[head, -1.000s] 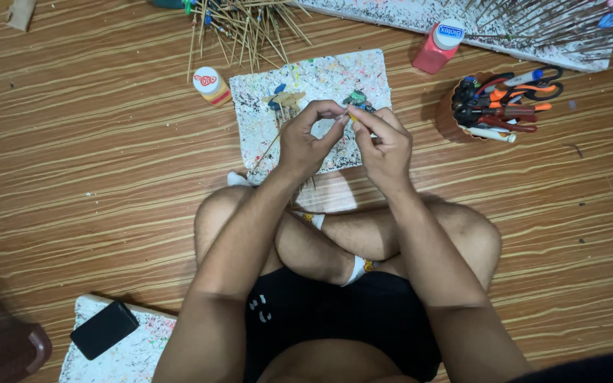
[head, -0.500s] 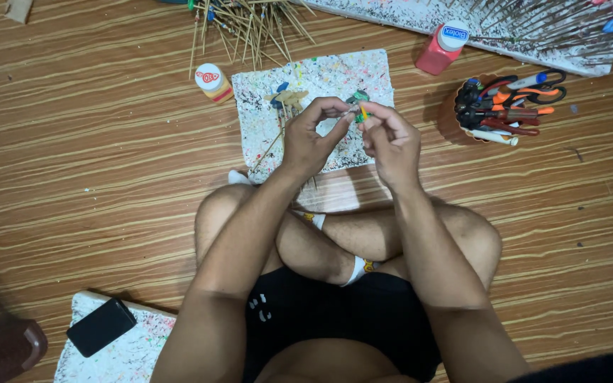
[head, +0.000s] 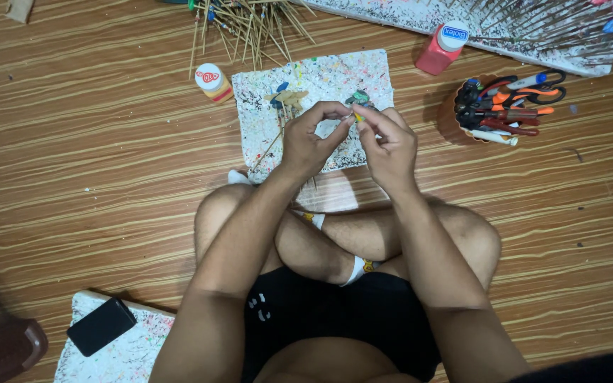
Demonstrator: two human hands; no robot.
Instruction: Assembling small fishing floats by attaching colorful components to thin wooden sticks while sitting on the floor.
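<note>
Left hand (head: 306,142) and right hand (head: 390,145) meet over the paint-spattered white board (head: 363,71), fingertips pinched tight together on a small yellow piece (head: 357,117). It sits right between the two thumbs, too small to say what it is. Left hand also seems to hold a thin stick (head: 267,152) that slants down-left from the palm. Both grips narrow, fingers curled. Small painted stick figures (head: 285,99) lie on the board just above the hands. Nearby: pile of sticks (head: 250,25), small white-capped bottle (head: 213,81), red bottle (head: 440,48), cup of scissors and pens (head: 494,110), black phone (head: 101,326) lower left.
</note>
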